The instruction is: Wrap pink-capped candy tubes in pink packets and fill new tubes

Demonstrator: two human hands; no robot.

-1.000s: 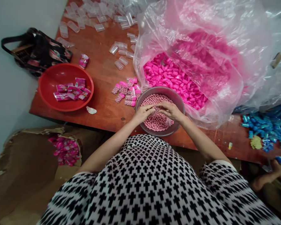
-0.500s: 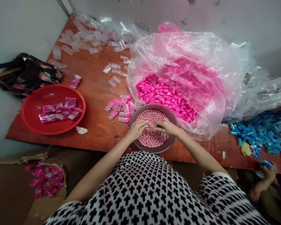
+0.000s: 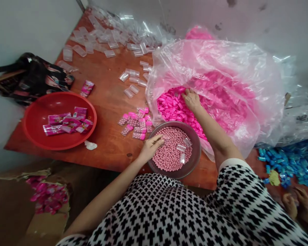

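My left hand (image 3: 152, 146) is closed over the near-left part of a grey bowl (image 3: 195, 164) of small pink beads (image 3: 166, 160). Its thumb and fingers pinch a small clear plastic container (image 3: 165, 138). A few more clear containers (image 3: 181, 147) lie on the beads at the right. Beyond the bowl, my right hand (image 3: 192, 99) reaches into a large clear plastic bag (image 3: 220, 51) of bright pink caps (image 3: 169, 104). Its fingers are curled among the caps, and the fingertips are partly hidden. Left of the bag lie several bead-filled containers with pink caps (image 3: 137, 123).
A red basin (image 3: 36, 136) with pink packets stands left, beside a floral bag (image 3: 48, 77). Clear containers (image 3: 102, 37) are spread at the back. Blue pieces (image 3: 292, 167) lie right, near another person's hands (image 3: 296, 201). Below left is a cardboard box (image 3: 46, 222).
My right hand has left the bowl and moved up into the bag of caps. My left hand stays over the bowl. More clear containers now show on the beads.
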